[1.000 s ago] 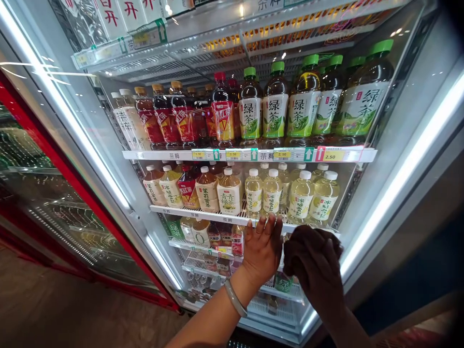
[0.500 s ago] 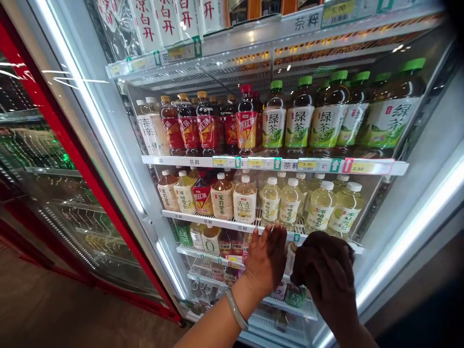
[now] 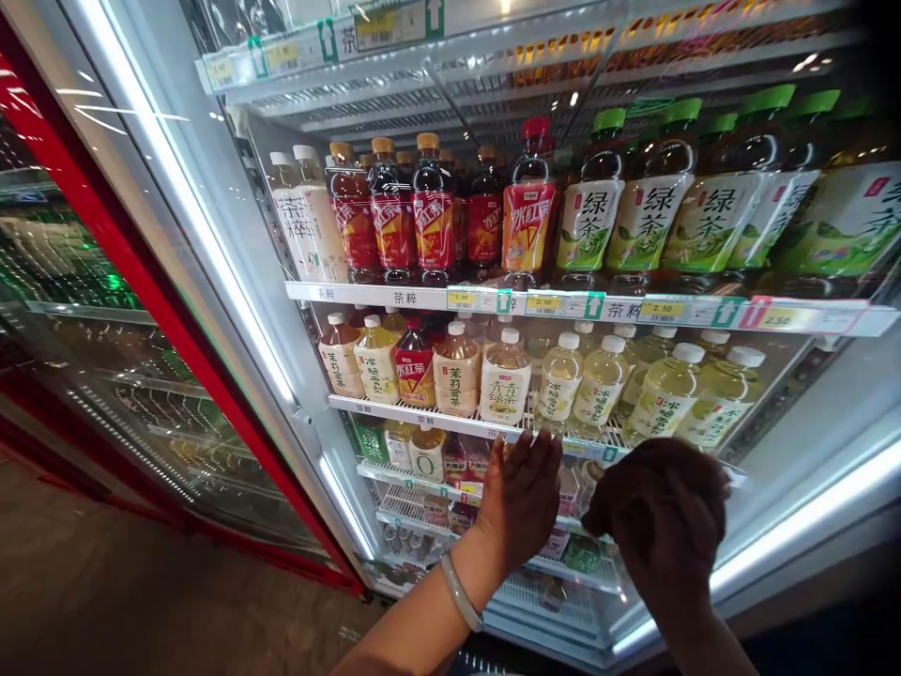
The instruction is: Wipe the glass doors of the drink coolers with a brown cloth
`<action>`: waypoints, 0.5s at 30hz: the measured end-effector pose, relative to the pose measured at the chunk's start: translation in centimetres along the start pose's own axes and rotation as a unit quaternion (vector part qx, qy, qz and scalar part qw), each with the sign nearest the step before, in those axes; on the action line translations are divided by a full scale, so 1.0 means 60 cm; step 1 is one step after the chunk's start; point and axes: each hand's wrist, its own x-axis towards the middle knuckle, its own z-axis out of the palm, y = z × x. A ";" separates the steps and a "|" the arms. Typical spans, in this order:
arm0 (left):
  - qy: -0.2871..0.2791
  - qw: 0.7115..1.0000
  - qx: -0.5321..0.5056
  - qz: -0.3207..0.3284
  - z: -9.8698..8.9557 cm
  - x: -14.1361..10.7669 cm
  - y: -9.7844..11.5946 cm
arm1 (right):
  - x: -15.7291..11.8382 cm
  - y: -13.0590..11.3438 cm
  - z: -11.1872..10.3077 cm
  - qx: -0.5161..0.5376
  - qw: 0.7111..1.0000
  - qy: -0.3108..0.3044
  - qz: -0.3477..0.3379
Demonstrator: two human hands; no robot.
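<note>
My left hand [image 3: 525, 498], with a pale bangle [image 3: 461, 593] on the wrist, is held up in front of the lower shelves, fingers stretched out and palm facing the cooler. Nothing shows in it. Just right of it, my right hand [image 3: 665, 526] is in deep shadow with its fingers curled; what they hold, if anything, is hidden. Both hands are nearest the shelf edge under a row of white-capped drinks, among them a green tea bottle [image 3: 505, 377] and a pale yellow drink bottle [image 3: 602, 383]. Whether either hand touches the shelf I cannot tell.
On the shelf above stand red-labelled iced tea bottles [image 3: 435, 221] and green-capped tea bottles [image 3: 589, 216]. A price rail [image 3: 415, 299] runs along its front. To the left are a lit door frame [image 3: 190, 225], a red frame [image 3: 141, 253] and another drinks cooler [image 3: 63, 253].
The view has come closer, so the bottles look larger and the top shelf's goods have mostly left the picture. Both hands keep nearly the same pose, the right one slightly farther right.
</note>
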 end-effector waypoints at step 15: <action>0.055 0.998 -0.033 -0.012 -0.017 -0.005 -0.051 | 0.036 -0.079 0.048 0.012 1.000 -0.008 0.001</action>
